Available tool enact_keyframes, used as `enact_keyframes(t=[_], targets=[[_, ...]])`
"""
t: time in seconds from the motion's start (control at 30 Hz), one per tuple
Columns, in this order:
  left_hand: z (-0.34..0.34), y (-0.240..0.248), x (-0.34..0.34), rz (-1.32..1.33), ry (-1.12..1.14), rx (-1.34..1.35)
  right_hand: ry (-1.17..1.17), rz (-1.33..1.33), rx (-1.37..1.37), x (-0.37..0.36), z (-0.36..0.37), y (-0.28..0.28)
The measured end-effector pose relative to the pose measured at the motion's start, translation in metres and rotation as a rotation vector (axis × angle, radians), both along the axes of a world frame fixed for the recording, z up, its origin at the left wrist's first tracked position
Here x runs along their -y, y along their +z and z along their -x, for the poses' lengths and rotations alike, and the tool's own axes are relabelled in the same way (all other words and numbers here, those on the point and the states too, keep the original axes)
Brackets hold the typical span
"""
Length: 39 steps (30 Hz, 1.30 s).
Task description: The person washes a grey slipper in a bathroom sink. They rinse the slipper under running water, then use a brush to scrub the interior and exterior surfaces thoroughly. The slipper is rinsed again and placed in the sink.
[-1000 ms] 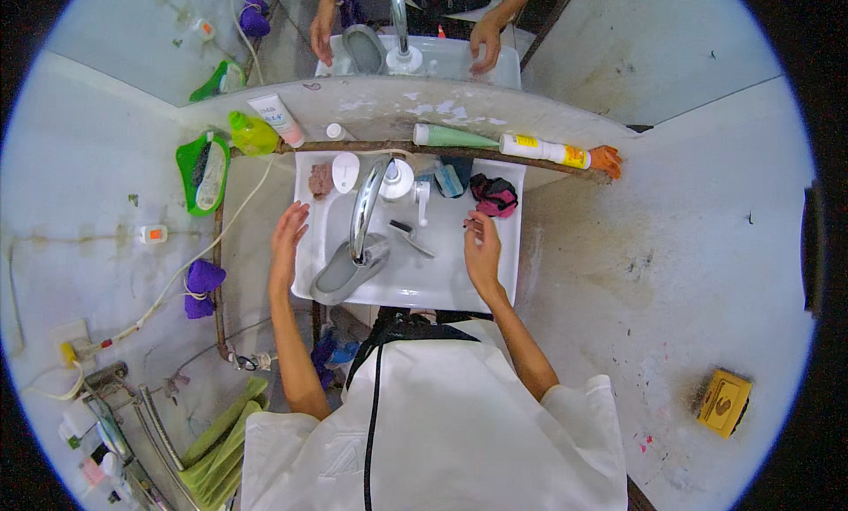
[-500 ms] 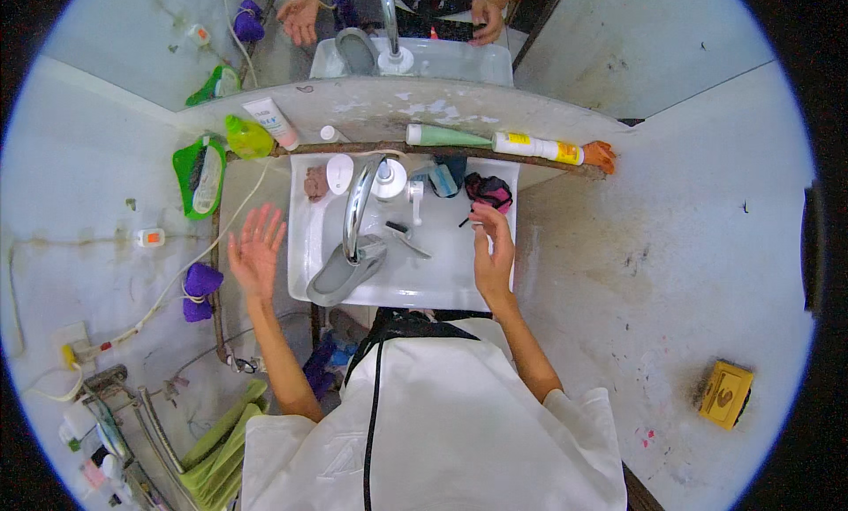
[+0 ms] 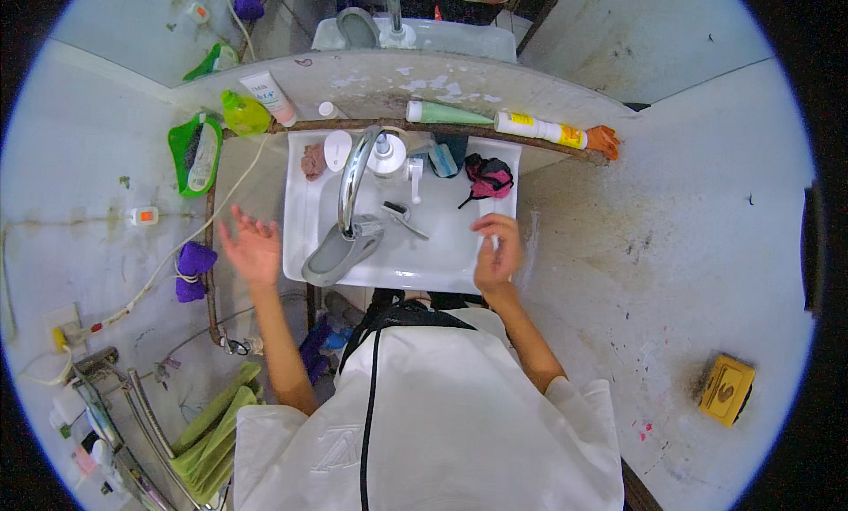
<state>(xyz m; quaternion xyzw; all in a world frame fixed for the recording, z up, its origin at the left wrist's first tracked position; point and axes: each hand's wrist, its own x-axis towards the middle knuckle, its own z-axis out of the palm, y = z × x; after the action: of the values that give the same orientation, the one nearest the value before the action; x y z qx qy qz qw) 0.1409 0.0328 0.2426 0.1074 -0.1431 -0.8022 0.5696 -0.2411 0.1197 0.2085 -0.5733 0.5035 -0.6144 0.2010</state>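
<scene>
My left hand (image 3: pixel 253 250) is raised over the left side of the white sink (image 3: pixel 433 268), its fingers spread and holding nothing. Over the sink's right edge is my right hand (image 3: pixel 500 253), its fingers loosely bent, with a gap between thumb and fingers; I make out nothing held in it. A grey slipper (image 3: pixel 331 259) lies tilted in the basin, partly under the chrome faucet (image 3: pixel 353 180). To the right of the slipper rests a small brush (image 3: pixel 406 218) with dark bristles and a pale handle. Neither hand touches the slipper or the brush.
The sink's back ledge carries a white pump bottle (image 3: pixel 386 158), a blue soap bar (image 3: pixel 442 160) and a pink-black mesh cloth (image 3: pixel 488 177). Tubes and bottles, including a green tube (image 3: pixel 446 113), line the shelf behind. A white cord (image 3: pixel 190 259) hangs at left.
The view has shifted slightly, so the sink sits a little higher. My left hand has tilted and its fingers have bent a little. My right hand has curled more and sits lower relative to the sink.
</scene>
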Motion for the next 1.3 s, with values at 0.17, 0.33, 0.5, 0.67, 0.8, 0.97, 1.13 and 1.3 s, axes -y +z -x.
enact_keyframes(t=[0.17, 0.33, 0.5, 0.67, 0.8, 0.97, 1.13, 1.3], targets=[[0.029, -0.091, -0.010, 0.237, -0.158, 1.674, -0.126, -0.734, -0.281, -0.011, 0.006, -0.239], [0.019, 0.002, -0.029, 0.185, 0.038, 1.166, -0.007, -0.399, 0.117, -0.005, -0.004, 0.024], [-0.008, -0.112, -0.023, -0.247, -0.023, 0.608, 0.115, -0.328, -0.169, -0.013, -0.001, -0.058], [0.026, -0.105, -0.035, 0.470, 0.061, 1.925, -0.096, -0.955, 0.131, 0.017, -0.016, -0.150], [0.015, -0.121, -0.041, 0.367, -0.367, 1.845, 0.201, -0.882, 0.551, 0.031, -0.034, -0.124], [0.038, -0.110, -0.037, 0.268, -0.297, 1.662, 0.351, -0.881, 0.770, 0.057, -0.049, -0.088], [0.046, -0.108, -0.036, 0.358, -0.276, 1.749, 0.442, -0.864, 0.785, 0.051, -0.047, -0.070], [0.045, -0.115, -0.060, 0.201, -0.267, 1.647, 0.475, -0.856, 0.821, 0.053, -0.043, -0.063]])
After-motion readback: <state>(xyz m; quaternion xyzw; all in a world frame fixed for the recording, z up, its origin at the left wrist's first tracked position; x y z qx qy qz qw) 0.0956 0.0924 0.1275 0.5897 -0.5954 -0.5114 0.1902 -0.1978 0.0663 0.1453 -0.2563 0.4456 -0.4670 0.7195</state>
